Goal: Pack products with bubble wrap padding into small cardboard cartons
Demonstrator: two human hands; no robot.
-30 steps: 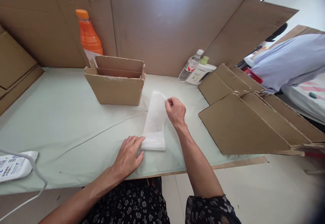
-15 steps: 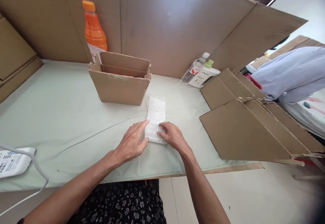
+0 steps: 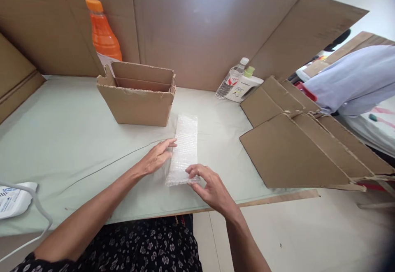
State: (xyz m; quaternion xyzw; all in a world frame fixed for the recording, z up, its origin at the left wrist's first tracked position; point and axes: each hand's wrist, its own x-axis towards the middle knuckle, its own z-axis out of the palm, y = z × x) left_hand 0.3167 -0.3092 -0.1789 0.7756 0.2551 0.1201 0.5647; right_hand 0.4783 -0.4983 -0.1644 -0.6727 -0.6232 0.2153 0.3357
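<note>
A folded strip of clear bubble wrap (image 3: 184, 144) lies flat on the pale green table (image 3: 70, 140), running away from me. My left hand (image 3: 156, 156) rests open beside it, fingertips touching its left edge near the middle. My right hand (image 3: 210, 185) pinches the strip's near right corner between thumb and fingers. Just beyond the strip stands an open brown cardboard box (image 3: 137, 95), its top open.
An orange bottle (image 3: 101, 33) stands behind the box against a tall cardboard wall (image 3: 200, 29). A water bottle (image 3: 230, 78) and white lotion bottle (image 3: 243, 87) lie at the back right. Flattened cardboard sheets (image 3: 293, 148) cover the right side. A white packet (image 3: 14, 200) lies front left. Another person's blue sleeve (image 3: 354, 78) shows far right.
The raised far end of the bubble wrap was laid down flat. My right hand came down to the near right corner, and my left hand shifted up along the strip's left edge.
</note>
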